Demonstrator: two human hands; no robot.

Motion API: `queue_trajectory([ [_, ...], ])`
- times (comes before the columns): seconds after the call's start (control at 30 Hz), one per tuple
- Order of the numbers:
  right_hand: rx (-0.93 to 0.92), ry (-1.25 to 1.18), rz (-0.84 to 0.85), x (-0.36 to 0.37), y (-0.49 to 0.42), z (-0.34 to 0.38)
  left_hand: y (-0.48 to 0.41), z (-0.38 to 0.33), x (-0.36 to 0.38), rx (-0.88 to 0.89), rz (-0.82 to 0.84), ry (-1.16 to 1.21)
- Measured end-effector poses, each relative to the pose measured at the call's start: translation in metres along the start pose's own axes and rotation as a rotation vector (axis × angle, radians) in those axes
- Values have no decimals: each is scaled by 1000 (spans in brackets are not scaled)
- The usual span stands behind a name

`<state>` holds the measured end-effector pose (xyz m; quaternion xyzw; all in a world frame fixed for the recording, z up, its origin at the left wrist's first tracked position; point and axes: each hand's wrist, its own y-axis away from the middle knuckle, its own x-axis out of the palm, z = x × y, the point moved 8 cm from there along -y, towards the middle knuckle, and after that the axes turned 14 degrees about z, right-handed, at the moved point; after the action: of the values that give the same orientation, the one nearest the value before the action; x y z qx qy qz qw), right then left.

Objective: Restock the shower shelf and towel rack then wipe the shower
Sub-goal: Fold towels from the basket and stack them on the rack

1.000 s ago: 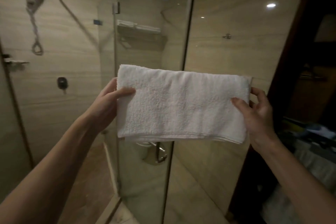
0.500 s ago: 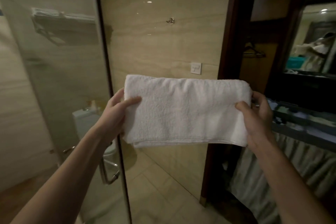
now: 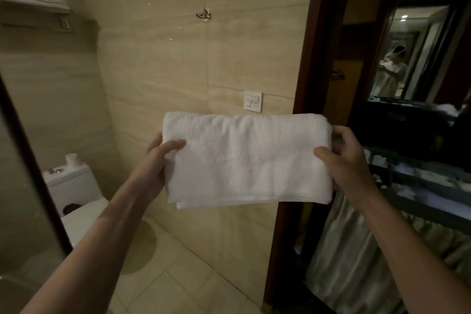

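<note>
Two hands hold the folded white towel (image 3: 247, 158) out before the tiled wall (image 3: 178, 58), the left hand (image 3: 159, 158) pinching its left end, the right hand (image 3: 344, 160) its right, thumbs in front. Best carry it level and taut, so the fold survives, to the towel rack (image 3: 35, 11) upper left.
</note>
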<state>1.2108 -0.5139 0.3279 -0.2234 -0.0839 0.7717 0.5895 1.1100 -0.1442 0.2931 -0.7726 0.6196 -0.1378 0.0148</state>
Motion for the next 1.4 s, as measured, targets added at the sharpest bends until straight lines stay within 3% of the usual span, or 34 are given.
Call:
queue_trajectory([
  [0.4,40,-102,133,84,-163,-85,-126,53,-77,-25,-107,12],
  [0.63,-24,-184,326,177,-307,-119,-202,44,-160,42,-304,-73],
  [0.87,-180,-270,501,296,-442,-86,-241,-32,-242,178,-486,-219],
  [1.13,-275,-451,593,430,-521,-33,-244,-108,-320,282,-685,-332],
  [1.4,-367,-531,608,565,-599,20,-288,-173,-445,357,-731,-428],
])
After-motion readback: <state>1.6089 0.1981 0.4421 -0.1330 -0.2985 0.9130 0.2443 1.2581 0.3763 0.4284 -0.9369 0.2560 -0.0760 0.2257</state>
